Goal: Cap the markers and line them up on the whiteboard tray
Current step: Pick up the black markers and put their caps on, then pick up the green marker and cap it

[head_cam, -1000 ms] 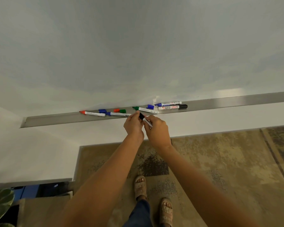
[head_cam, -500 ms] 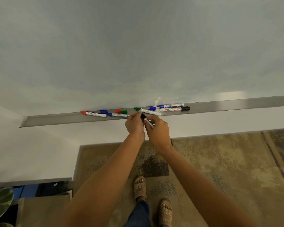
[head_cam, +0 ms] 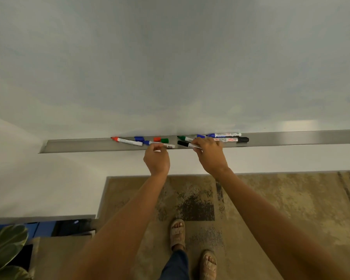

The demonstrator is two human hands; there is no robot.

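Observation:
A steel whiteboard tray (head_cam: 291, 139) runs below the whiteboard. My right hand (head_cam: 209, 154) pinches a white marker with a black cap (head_cam: 187, 144), held low over the tray's front edge. My left hand (head_cam: 157, 158) is apart from it to the left, with its fingertips curled onto a blue-tipped marker (head_cam: 169, 146) lying in the tray. Also in the tray are a red-tipped marker (head_cam: 127, 141), a green-tipped marker (head_cam: 185, 138), a blue marker (head_cam: 223, 135) and a black marker (head_cam: 230, 139). Loose caps lie between them: blue (head_cam: 138, 138), red (head_cam: 157, 139), green (head_cam: 165, 140) and another blue (head_cam: 200, 136).
The tray's right stretch holds nothing. Its left end (head_cam: 43, 147) stops near a wall corner. Below are a patterned carpet (head_cam: 271, 209), my sandalled feet (head_cam: 177, 233) and a plant leaf (head_cam: 4, 243) at the lower left.
My hands, joined around the black marker before, have parted. The right one carried the capped marker up to the tray. The left one moved left onto the blue-tipped marker.

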